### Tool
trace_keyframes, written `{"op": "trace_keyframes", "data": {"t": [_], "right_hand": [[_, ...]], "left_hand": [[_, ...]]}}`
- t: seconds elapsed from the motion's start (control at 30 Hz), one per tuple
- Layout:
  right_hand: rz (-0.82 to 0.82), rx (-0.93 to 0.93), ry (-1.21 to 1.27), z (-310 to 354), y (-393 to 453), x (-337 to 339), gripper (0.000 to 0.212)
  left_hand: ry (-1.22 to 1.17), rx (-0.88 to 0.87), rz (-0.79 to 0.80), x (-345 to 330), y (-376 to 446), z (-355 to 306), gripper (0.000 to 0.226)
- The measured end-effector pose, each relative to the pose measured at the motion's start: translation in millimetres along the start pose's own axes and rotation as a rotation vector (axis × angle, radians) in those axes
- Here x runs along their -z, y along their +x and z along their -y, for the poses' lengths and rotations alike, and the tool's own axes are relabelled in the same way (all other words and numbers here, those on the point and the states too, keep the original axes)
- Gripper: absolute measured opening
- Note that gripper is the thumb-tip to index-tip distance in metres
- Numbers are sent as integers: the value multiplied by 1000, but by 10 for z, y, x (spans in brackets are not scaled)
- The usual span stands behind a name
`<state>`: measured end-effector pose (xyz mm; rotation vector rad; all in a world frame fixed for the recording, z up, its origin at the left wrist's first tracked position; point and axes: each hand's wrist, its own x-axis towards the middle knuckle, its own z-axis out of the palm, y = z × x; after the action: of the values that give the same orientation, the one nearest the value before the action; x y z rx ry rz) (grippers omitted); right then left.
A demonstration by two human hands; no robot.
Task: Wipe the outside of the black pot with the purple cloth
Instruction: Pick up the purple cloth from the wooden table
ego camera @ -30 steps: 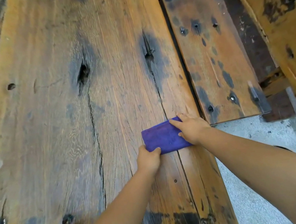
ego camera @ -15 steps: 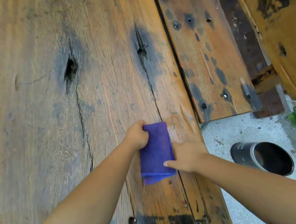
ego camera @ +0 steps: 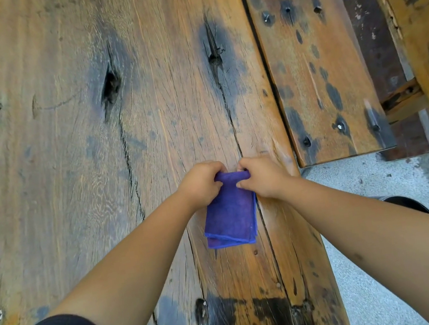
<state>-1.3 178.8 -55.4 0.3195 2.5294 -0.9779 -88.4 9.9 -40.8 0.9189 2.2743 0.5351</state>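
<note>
Both hands pinch the far edge of the purple cloth point(ego camera: 230, 213): the left hand point(ego camera: 202, 182) has its fingers curled over the far-left corner, the right hand point(ego camera: 262, 176) has thumb and fingers clamped on the far-right corner, and the two sets of knuckles nearly touch above the fold. Each hand is closed on fabric, nothing else. From that shared grip the cloth hangs back toward the person as a folded rectangle, its long axis running away from the body, with stacked layers showing at the near edge; whether that edge rests on the wooden table point(ego camera: 68, 171) or hangs just clear of it is hard to tell.

Outward from the grip, the black pot point(ego camera: 408, 204) lies to the right and nearer the body, down on the pale concrete ground point(ego camera: 366, 186) beyond the table's right edge. The right hand is clearly the nearer one, so reaching for the pot probably falls to that arm (the left could keep the cloth).

Only a dark curved sliver of the pot shows, the rest hidden behind the right forearm, so its attitude and opening cannot be read here.
</note>
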Motion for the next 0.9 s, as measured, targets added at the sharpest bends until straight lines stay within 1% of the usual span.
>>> {"op": "trace_keyframes", "data": {"t": [0.07, 0.1, 0.17, 0.23, 0.27, 0.3, 0.37, 0.4, 0.47, 0.53, 0.6, 0.63, 0.67, 0.73, 0.8, 0.87, 0.9], "right_hand": [[-14, 62, 73, 83, -138, 9, 21], [-23, 118, 39, 121, -234, -2, 22], [-30, 236, -99, 162, -433, -76, 20], [-3, 319, -264, 141, -620, -200, 13], [28, 347, -367, 124, -698, -276, 16], [74, 362, -466, 106, -766, -357, 23], [147, 351, -566, 68, -853, -490, 40], [145, 328, -558, 66, -867, -527, 45], [87, 235, -442, 98, -834, -563, 42], [-51, 104, -262, 150, -754, -592, 37], [-165, -35, -206, 156, -669, -609, 46], [-162, -87, -233, 142, -641, -615, 53], [-124, -124, -267, 121, -624, -624, 57], [-75, -164, -307, 92, -618, -664, 54], [-103, -160, -298, 89, -647, -725, 41], [-115, -116, -248, 104, -712, -772, 25], [-91, -96, -181, 113, -765, -785, 24]], "left_hand": [[51, -71, -30, 54, -142, 11, 19], [71, -111, -46, 62, -240, 14, 20], [135, -212, -73, 15, -472, 30, 20], [321, -304, -58, -135, -722, 64, 21], [438, -336, -25, -233, -845, 78, 21], [530, -352, 26, -329, -958, 91, 22], [575, -321, 108, -489, -1117, 116, 28], [543, -290, 113, -534, -1151, 127, 33], [395, -204, 72, -544, -1139, 112, 38], [206, -97, -32, -529, -1056, 69, 38], [124, 45, -133, -546, -947, 42, 49], [92, 141, -145, -556, -903, 29, 56], [55, 239, -128, -573, -865, 28, 61], [-9, 402, -54, -624, -823, 49, 64], [-83, 453, -28, -666, -841, 89, 61], [-183, 396, -65, -686, -910, 105, 48], [-244, 361, -83, -689, -964, 104, 38]]}}
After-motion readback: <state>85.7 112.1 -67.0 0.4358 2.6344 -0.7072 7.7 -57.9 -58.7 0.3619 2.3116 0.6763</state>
